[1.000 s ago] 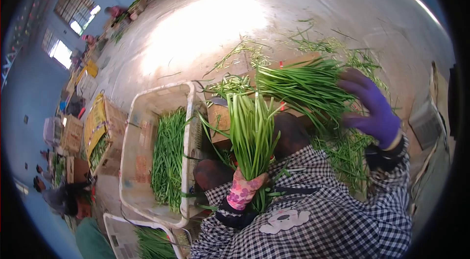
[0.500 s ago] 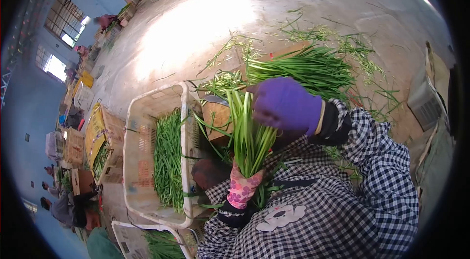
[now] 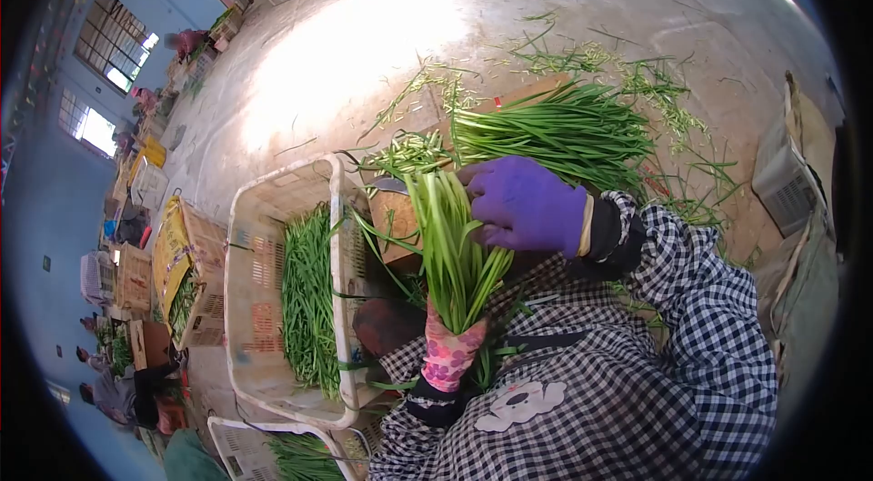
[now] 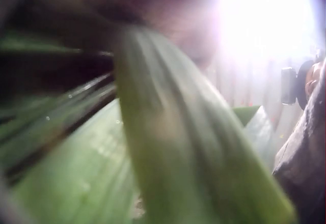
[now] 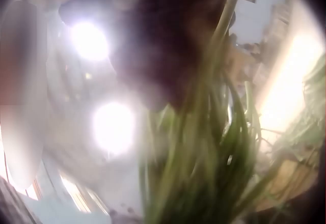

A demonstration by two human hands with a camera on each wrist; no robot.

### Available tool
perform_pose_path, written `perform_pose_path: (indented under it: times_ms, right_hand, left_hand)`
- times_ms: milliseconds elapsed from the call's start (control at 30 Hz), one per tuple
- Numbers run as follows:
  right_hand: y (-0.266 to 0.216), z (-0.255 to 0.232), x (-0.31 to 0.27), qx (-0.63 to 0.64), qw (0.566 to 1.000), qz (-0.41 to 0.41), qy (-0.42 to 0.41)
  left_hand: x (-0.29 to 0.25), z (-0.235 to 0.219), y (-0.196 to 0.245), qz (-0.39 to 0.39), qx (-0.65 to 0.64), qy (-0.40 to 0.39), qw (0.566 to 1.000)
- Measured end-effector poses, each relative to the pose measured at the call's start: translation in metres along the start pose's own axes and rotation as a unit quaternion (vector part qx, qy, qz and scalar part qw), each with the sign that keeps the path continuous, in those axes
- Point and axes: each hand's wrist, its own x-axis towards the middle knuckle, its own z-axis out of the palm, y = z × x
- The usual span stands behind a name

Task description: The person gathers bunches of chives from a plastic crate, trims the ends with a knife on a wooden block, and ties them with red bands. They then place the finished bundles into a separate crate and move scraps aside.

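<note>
In the head view my left hand [image 3: 452, 349], in a pink flowered glove, grips a bunch of garlic chives [image 3: 446, 254] low down, pale ends pointing up. My right hand [image 3: 527, 208], in a purple glove, is at the bunch's upper right side, its bent fingers and thumb pinching stalks there. Broad green leaves [image 4: 178, 132] fill the left wrist view, blurred. Below the dark, blurred right hand [image 5: 158, 40], stalks [image 5: 198, 168] hang in the right wrist view. A larger pile of chives [image 3: 564, 131] lies just beyond the right hand.
To the left stands a white plastic crate [image 3: 238, 299] holding chives, with a second crate [image 3: 223, 445] nearer. A wooden board [image 3: 396, 222] with a metal blade [image 3: 389, 184] lies behind the bunch. Trimmings [image 3: 673, 99] litter the floor. A grey crate [image 3: 784, 190] stands at right.
My right hand has come in from the right, beyond the pile, to the upper part of the bunch. The left hand keeps its grip; the bunch has shifted slightly left.
</note>
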Motion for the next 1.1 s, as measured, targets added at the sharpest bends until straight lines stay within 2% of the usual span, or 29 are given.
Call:
perform_pose_path:
  times_ms: [33,67,100,133,200,233,267,300,333,367,400,433,467,500,533,567,633,700,767,800,833,867,900,933,967,1000,1033,1067,1100]
  right_hand:
    - [0.002,0.005,-0.003,0.001,1.0,0.001,0.0]
    - [0.006,0.011,-0.01,0.226,0.969,0.074,0.068]
    - [0.009,0.014,-0.018,0.436,0.879,0.143,0.132]
    - [0.023,0.003,-0.022,0.076,0.972,-0.083,0.205]
    - [0.019,-0.03,-0.042,0.237,0.945,0.099,0.201]
    - [0.036,-0.028,-0.065,0.512,0.809,0.08,0.277]
    - [0.052,-0.041,-0.084,0.694,0.671,0.059,0.255]
    - [0.062,-0.052,-0.115,0.574,0.779,0.111,0.227]
    - [0.046,-0.073,-0.127,0.522,0.812,0.204,0.161]
    - [0.058,-0.079,-0.144,0.436,0.882,0.181,-0.008]
    - [0.052,-0.088,-0.165,0.286,0.798,0.484,-0.218]
    - [0.031,-0.089,-0.158,0.146,0.807,0.482,-0.31]
    - [0.02,-0.081,-0.153,-0.005,0.793,0.509,-0.334]
    - [0.013,-0.074,-0.149,-0.155,0.76,0.526,-0.348]
    - [0.011,-0.067,-0.147,-0.069,0.874,0.437,-0.204]
    - [0.01,-0.06,-0.144,0.019,0.944,0.326,-0.046]
    - [0.003,-0.05,-0.1,0.056,0.984,0.151,0.075]
    - [-0.006,-0.025,-0.049,0.074,0.982,0.104,0.137]
    - [0.003,-0.002,-0.022,0.017,0.988,0.036,0.152]
    - [0.0,-0.003,-0.018,0.02,0.988,0.034,0.152]
    - [-0.007,-0.008,-0.015,0.179,0.971,0.15,0.048]
    - [-0.011,-0.011,-0.013,0.327,0.907,0.259,-0.06]
    - [-0.002,-0.003,-0.017,0.328,0.907,0.257,-0.062]
    - [0.015,0.01,-0.03,0.302,0.929,0.186,0.102]
    - [0.032,0.017,-0.044,0.266,0.921,0.111,0.261]
    - [0.053,0.013,-0.06,0.267,0.921,0.115,0.258]
    - [0.079,0.003,-0.076,0.485,0.834,0.16,0.209]
    - [0.091,-0.003,-0.084,0.673,0.698,0.195,0.151]
    - [0.069,-0.012,-0.078,0.67,0.699,0.196,0.153]
  left_hand:
    - [-0.001,-0.001,-0.001,-0.001,0.0,0.0,1.0]
    - [-0.002,-0.001,-0.001,0.037,0.018,0.003,0.999]
    - [-0.003,-0.001,0.0,0.076,0.037,0.005,0.996]
    - [-0.004,0.001,0.005,0.075,0.037,0.004,0.997]
    - [-0.005,0.002,0.017,0.008,0.016,0.019,1.0]
    - [-0.007,-0.002,0.017,0.007,0.014,0.021,1.0]
    - [-0.011,-0.008,0.019,-0.013,0.055,0.01,0.998]
    - [-0.013,-0.015,0.021,-0.031,0.095,-0.001,0.995]
    - [-0.013,-0.022,0.021,-0.029,0.093,0.004,0.995]
    - [-0.011,-0.03,0.019,-0.043,0.035,-0.018,0.998]
    - [-0.011,-0.037,0.015,-0.059,-0.024,-0.039,0.997]
    - [-0.01,-0.031,0.024,-0.077,-0.083,-0.061,0.992]
    - [-0.012,-0.018,0.034,-0.135,-0.157,0.001,0.978]
    - [-0.012,-0.018,0.031,-0.141,-0.157,-0.004,0.977]
    - [-0.012,-0.018,0.029,-0.129,-0.134,-0.026,0.982]
    - [-0.011,-0.017,0.027,-0.118,-0.11,-0.05,0.986]
    - [-0.014,-0.011,0.029,-0.131,-0.063,-0.039,0.989]
    - [-0.013,-0.012,0.029,-0.142,-0.086,-0.09,0.982]
    - [-0.019,-0.002,0.044,-0.159,-0.107,-0.09,0.977]
    - [-0.021,0.004,0.049,-0.158,-0.143,-0.07,0.974]
    - [-0.024,0.007,0.052,-0.158,-0.18,-0.049,0.97]
    - [-0.026,0.005,0.049,-0.158,-0.18,-0.045,0.97]
    - [-0.029,-0.001,0.044,-0.159,-0.208,-0.023,0.965]
    - [-0.032,-0.007,0.039,-0.161,-0.236,-0.002,0.958]
    - [-0.033,-0.012,0.034,-0.163,-0.238,0.0,0.957]
    - [-0.035,-0.017,0.029,-0.148,-0.23,-0.017,0.962]
    - [-0.035,-0.021,0.023,-0.132,-0.222,-0.035,0.966]
    - [-0.033,-0.028,0.015,-0.132,-0.192,-0.051,0.971]
    - [-0.03,-0.028,0.018,-0.133,-0.193,-0.054,0.971]
